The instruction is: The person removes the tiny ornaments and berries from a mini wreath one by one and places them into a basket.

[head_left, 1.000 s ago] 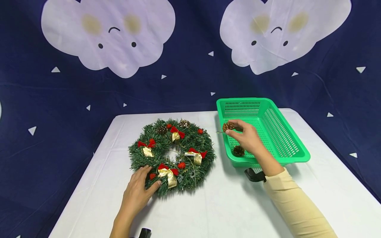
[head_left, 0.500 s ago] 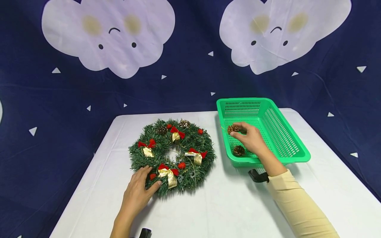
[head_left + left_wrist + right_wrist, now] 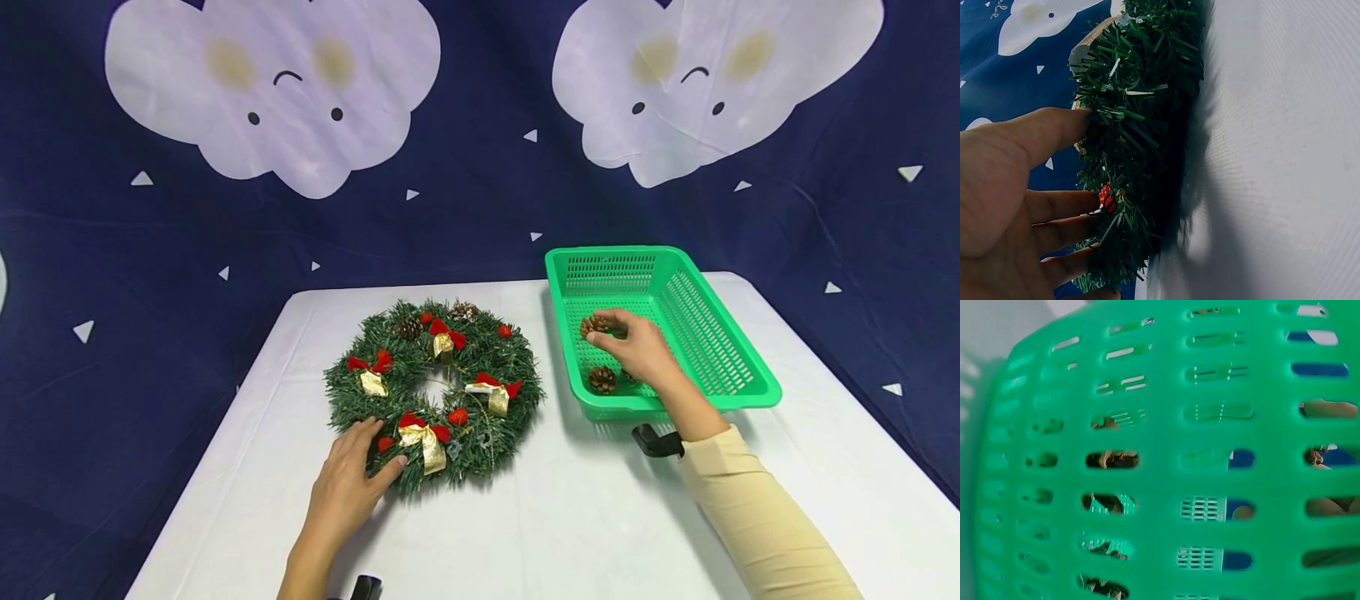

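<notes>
R hand (image 3: 637,346) has a pinecone (image 3: 592,326) pinched btwn thumb + fingers, at/over the basket (image 3: 708,342) below that hand; can't tell if it's touching bottom. Another cone (image 3: 602,380) sits in there, just nearer the body than R thumb. L hand (image 3: 348,475) is spread, fingertips on the wreath (image 3: 513,358) just ahead of it. Imo: light pinch so scales don't snap, wrist clear of the wall, L hand steady w/o squashing the greenery.
</notes>
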A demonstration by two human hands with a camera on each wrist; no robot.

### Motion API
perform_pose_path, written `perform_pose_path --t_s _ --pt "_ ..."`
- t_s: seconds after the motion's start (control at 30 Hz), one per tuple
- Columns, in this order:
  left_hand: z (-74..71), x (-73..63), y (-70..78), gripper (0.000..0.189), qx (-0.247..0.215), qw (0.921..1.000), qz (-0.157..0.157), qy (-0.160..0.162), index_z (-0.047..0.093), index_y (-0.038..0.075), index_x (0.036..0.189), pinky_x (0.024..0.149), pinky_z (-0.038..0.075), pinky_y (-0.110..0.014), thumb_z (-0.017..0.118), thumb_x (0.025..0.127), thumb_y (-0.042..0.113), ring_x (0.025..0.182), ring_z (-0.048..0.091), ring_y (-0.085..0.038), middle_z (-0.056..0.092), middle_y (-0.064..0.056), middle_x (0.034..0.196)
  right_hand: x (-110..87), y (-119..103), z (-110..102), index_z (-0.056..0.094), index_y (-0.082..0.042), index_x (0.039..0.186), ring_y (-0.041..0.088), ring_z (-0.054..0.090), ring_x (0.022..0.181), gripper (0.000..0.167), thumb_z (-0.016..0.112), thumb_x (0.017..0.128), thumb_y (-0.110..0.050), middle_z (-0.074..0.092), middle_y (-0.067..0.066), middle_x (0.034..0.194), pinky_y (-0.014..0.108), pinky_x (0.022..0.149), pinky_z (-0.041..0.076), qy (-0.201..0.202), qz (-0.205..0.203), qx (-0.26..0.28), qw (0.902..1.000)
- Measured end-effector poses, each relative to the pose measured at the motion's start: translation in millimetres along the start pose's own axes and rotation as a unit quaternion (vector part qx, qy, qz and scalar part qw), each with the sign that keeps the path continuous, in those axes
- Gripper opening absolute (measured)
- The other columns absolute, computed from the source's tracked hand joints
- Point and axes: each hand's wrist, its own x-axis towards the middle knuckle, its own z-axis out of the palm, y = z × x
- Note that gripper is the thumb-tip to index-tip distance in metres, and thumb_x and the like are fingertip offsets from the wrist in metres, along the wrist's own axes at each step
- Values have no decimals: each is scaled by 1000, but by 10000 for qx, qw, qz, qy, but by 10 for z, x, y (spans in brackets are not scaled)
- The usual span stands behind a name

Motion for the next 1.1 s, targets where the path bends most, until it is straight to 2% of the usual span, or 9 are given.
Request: perform_pose_path --t_s 0.13,0.33,0.57,0.8,1.1 --pt "2 1 -1 70 0 10000 16 7 42 8 141 108 31 -61 64 86 45 139 31 -36 37 -15 150 15 38 -32 52 -10 133 37 55 118 55 60 90 -43 56 19 132 50 90 49 -134 -4 -67 9999" --pt "3 2 -3 70 9 10000 35 36 42 8 141 107 32 -61 65 85 44 139 31 -36 37 -15 149 14 103 -108 49 -8 135 39 52 121 56 58 91 -42 54 22 134 53 92 47 -400 208 -206 9988" --pt "2 5 0 70 22 10000 -20 -20 42 9 142 108 31 -61 65 86 44 139 30 -36 37 -14 150 17 155 -144 50 -8 134 39 52 120 56 58 91 -44 55 22 132 52 90 48 -647 307 -397 9966" --pt "1 5 -3 70 44 10000 11 2 43 9 141 107 32 -60 65 86 45 139 31 -35 37 -14 150 35 165 -139 51 -8 133 40 53 117 57 60 90 -43 55 22 131 51 86 49 -779 361 -555 9948" --pt "-3 3 -3 70 37 10000 -10 -28 43 8 141 108 31 -60 64 86 45 139 30 -36 37 -15 149 23 193 -163 48 -5 136 43 52 117 57 59 92 -39 53 25 132 53 88 48 -859 433 -634 9933"
